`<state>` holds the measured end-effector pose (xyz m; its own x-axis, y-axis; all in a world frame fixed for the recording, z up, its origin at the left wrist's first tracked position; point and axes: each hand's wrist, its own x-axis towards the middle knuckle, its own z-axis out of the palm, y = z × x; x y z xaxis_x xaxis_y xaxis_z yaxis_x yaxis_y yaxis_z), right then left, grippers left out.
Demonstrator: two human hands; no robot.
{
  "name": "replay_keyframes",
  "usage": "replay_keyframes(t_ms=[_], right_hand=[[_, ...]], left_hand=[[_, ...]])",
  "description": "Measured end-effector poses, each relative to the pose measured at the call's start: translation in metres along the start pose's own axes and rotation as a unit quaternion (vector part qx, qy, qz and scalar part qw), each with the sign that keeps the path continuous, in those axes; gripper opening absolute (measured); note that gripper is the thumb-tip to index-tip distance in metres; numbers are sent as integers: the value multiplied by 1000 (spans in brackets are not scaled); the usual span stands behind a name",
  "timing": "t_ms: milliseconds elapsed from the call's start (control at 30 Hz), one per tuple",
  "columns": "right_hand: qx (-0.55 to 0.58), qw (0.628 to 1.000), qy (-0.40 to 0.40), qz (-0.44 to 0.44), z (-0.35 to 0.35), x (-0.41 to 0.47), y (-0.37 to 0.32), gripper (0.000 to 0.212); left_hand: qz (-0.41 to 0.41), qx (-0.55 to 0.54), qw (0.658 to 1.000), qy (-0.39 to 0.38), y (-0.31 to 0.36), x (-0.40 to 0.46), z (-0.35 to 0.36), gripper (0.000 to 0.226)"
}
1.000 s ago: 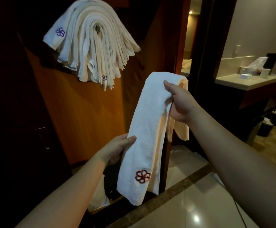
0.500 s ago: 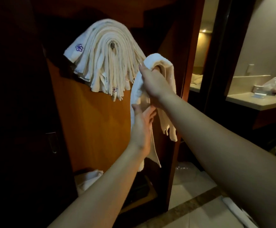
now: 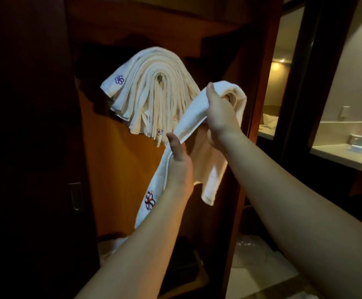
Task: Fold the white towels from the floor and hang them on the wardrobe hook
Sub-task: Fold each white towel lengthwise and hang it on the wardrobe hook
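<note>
White towel (image 3: 194,114) gripped at its fold by right hand (image 3: 221,117), lower length pinched by left hand (image 3: 177,167), stretched taut beside hook (image 3: 160,78), likely for draping over stack (image 3: 152,93).

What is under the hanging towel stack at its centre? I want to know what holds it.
A small metal hook shows under the arch of the hanging towels. Its mounting is covered by them.

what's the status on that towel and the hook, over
Right hand grips the folded towel at its top bend, left hand grips it lower down. Towel not yet on hook. Hook already carries a thick stack of towels.
</note>
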<state>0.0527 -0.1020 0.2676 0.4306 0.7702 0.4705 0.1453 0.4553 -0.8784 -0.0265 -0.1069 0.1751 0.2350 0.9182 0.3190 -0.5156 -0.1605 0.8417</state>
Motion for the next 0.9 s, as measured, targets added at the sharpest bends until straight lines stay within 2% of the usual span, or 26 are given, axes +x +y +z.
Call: replay_keyframes(t_ms=[67, 233, 333, 367, 500, 633, 667, 800, 900], right_hand=[[-14, 1000, 15, -12, -4, 0, 7, 84], [24, 999, 48, -1, 5, 11, 20, 71], [22, 998, 57, -4, 16, 33, 34, 35], [17, 999, 50, -10, 20, 41, 36, 31], [-39, 999, 9, -26, 36, 90, 42, 60], [-54, 998, -2, -35, 56, 141, 44, 74], [-38, 999, 2, -38, 62, 153, 43, 74], [33, 997, 14, -65, 79, 210, 47, 51], [21, 996, 26, -82, 85, 251, 46, 68]], left_hand=[[20, -16, 1000, 15, 6, 2, -9, 98], [87, -14, 994, 65, 35, 39, -36, 72], [88, -4, 993, 73, 56, 72, -53, 73], [92, 5, 993, 74, 63, 86, -58, 70], [112, 64, 988, 84, 93, 141, -86, 53], [99, 126, 985, 68, 127, 201, -108, 51], [107, 143, 981, 75, 135, 216, -112, 49], [120, 185, 973, 66, 160, 271, -121, 50], [117, 191, 975, 2, 178, 306, -127, 54]])
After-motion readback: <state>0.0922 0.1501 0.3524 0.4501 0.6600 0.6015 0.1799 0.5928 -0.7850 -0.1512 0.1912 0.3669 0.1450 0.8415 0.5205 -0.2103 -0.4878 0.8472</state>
